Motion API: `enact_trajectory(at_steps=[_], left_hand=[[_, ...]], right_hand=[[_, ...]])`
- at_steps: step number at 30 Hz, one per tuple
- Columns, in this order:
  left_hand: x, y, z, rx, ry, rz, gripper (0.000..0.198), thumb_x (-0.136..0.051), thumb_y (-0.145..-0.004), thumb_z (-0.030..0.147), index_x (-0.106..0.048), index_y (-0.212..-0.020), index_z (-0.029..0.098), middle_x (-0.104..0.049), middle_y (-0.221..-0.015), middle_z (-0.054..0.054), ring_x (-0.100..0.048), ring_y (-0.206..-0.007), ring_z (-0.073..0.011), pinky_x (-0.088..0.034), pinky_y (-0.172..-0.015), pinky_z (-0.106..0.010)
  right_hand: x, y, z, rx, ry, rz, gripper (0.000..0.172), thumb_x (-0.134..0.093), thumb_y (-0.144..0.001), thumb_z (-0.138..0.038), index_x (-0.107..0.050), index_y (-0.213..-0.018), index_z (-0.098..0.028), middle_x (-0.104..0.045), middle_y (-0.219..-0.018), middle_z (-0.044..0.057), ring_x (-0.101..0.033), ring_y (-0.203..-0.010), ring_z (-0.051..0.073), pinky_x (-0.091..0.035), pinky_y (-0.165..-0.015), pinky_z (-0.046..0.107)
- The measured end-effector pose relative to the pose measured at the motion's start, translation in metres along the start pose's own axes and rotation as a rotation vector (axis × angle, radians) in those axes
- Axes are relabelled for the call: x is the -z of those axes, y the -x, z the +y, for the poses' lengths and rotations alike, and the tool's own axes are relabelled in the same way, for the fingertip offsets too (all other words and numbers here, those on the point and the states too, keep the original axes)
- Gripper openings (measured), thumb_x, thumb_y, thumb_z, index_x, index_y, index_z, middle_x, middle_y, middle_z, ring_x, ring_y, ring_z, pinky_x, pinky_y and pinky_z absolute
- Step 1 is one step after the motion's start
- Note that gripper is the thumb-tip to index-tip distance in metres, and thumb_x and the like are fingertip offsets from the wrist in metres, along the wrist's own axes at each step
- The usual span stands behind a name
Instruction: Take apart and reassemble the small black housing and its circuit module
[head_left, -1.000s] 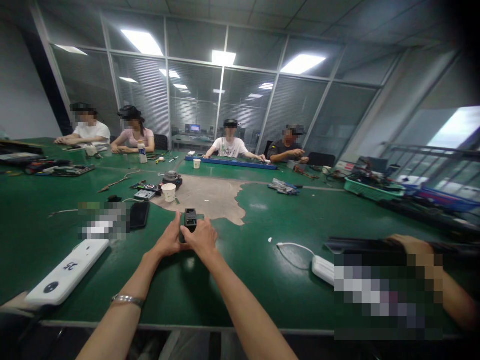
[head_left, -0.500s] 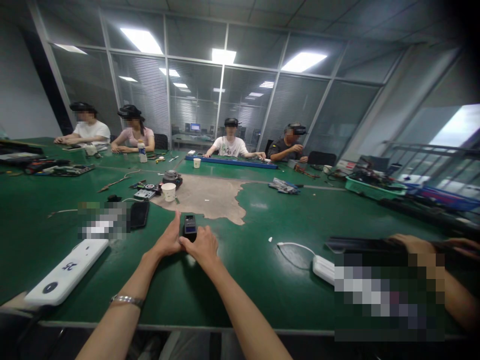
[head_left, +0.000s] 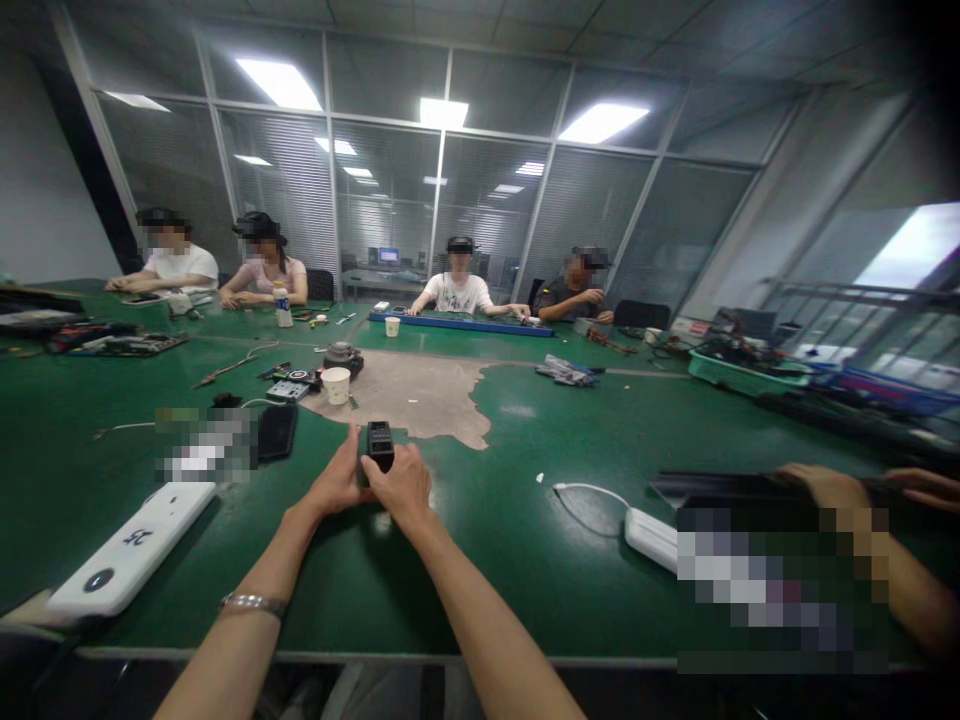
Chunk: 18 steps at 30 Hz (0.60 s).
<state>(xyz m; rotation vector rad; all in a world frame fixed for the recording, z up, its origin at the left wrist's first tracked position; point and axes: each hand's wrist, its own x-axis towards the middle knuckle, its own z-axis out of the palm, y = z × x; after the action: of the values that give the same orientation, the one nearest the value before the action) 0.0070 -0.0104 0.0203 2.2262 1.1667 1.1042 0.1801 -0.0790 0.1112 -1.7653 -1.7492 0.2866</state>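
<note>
I have a small dark box [head_left: 381, 440] in front of me, just short of the middle of the view. Taking it as the centre of the dial, with twelve pointing straight away from me, my right grip [head_left: 403, 482] sits at about four o'clock, closed on it, thumb over the near side and fingers round the right flank. My left grip [head_left: 337, 480] is at about eight, fingers extended and palm turned in; whether it touches the box I cannot tell. Nor can I tell if the box's base meets the green surface [head_left: 517, 560] or hangs just above it.

I judge it light enough for one grip, and stiff: the edges look square and the walls show no bulge under my thumb. The faces could be a little slick, so flat pads serve better than fingertips. The upper end has openings, and I would guess the ribs between them are the weak part. The sound hold, to my mind, is low on the two long sides, opposed and even, clear of that end.

Around it, a paper cup [head_left: 336, 386] stands near eleven o'clock, a black flat slab [head_left: 276, 432] lies at nine, and a white power strip [head_left: 135, 550] at eight.
</note>
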Motion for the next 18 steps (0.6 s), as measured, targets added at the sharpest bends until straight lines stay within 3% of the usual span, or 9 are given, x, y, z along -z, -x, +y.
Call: enact_trajectory(at_steps=[5,10,14,18], left_hand=[[0.003,0.000,0.003,0.008,-0.009,0.001,0.160,-0.097,-0.063,0.056,0.019,-0.168,0.022,-0.018,-0.173,-0.029,-0.021,-0.159,-0.0507,-0.023,-0.127,-0.070],[0.002,0.000,0.000,0.008,-0.068,-0.019,0.159,-0.096,-0.067,0.059,0.023,-0.166,0.021,-0.014,-0.173,-0.032,-0.018,-0.160,-0.0501,-0.022,-0.127,-0.070],[0.001,0.001,-0.002,0.021,-0.063,-0.019,0.157,-0.095,-0.067,0.061,0.018,-0.168,0.020,-0.013,-0.174,-0.032,-0.017,-0.160,-0.0498,-0.021,-0.128,-0.069],[0.003,0.000,-0.001,0.036,-0.082,-0.032,0.156,-0.094,-0.068,0.062,0.018,-0.168,0.018,-0.016,-0.173,-0.032,-0.022,-0.160,-0.0490,-0.023,-0.128,-0.068]], right_hand=[[0.025,-0.009,0.005,0.034,-0.057,0.087,0.044,-0.067,-0.094,-0.059,-0.075,-0.106,-0.016,-0.072,-0.110,0.013,-0.071,-0.100,0.025,-0.051,-0.087,0.031],[0.050,-0.009,0.049,-0.015,0.016,0.123,0.040,-0.067,-0.097,-0.055,-0.075,-0.105,-0.017,-0.071,-0.105,0.011,-0.070,-0.099,0.024,-0.050,-0.086,0.029],[0.055,-0.003,0.088,-0.107,0.104,0.109,0.040,-0.066,-0.098,-0.055,-0.075,-0.106,-0.017,-0.070,-0.107,0.011,-0.070,-0.100,0.024,-0.049,-0.084,0.029],[0.051,0.004,0.105,-0.142,0.146,0.060,0.041,-0.064,-0.098,-0.057,-0.074,-0.107,-0.018,-0.069,-0.107,0.010,-0.071,-0.098,0.023,-0.049,-0.082,0.029]])
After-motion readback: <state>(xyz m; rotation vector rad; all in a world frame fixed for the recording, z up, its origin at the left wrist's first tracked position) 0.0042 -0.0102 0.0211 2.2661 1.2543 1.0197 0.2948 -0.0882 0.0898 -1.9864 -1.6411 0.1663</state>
